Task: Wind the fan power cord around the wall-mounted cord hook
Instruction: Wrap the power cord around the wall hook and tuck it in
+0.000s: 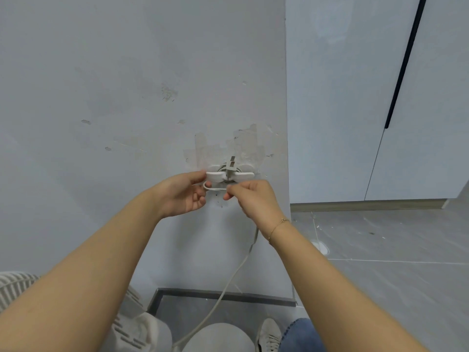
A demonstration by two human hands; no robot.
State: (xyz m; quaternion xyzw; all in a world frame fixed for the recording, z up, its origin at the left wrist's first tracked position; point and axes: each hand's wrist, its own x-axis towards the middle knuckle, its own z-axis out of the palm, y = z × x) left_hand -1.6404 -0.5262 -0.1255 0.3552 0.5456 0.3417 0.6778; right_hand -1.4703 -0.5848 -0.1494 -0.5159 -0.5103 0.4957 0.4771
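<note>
- The cord hook [229, 174] sits on the pale grey wall [127, 97] a little right of the frame's centre, a white piece with two flat wings spreading left and right and a grey clip at its middle.
- Turns of the power cord [237, 273] already lie around the hook's core behind the wings.
- The left hand [184, 195] is at the hook's left wing, its grip closed on a small loop of cord just under that wing, thumb against the wing's end.
- The right hand [253, 200] is just below the hook's centre, fingertips pinched shut on the same cord where it runs across under the hook.
- A thin bracelet [278, 226] circles the right wrist.
- From behind the right wrist the cord drops down the wall, curving toward the lower centre of the frame, where it reaches the round white fan base [218, 337].
- Patches of torn paint and tape residue [228, 146] scar the wall right above the hook.
- At the lower left the fan's slatted white grille [129, 326] is partly hidden by the left forearm.
- A shoe [269, 334] and a jeans leg [299, 334] show at the bottom right, on the grey tiled floor [393, 275].
- The wall ends in a corner just right of the hook; beyond it, at the upper right, pale cabinet doors [355, 97] carry a dark vertical strip.
</note>
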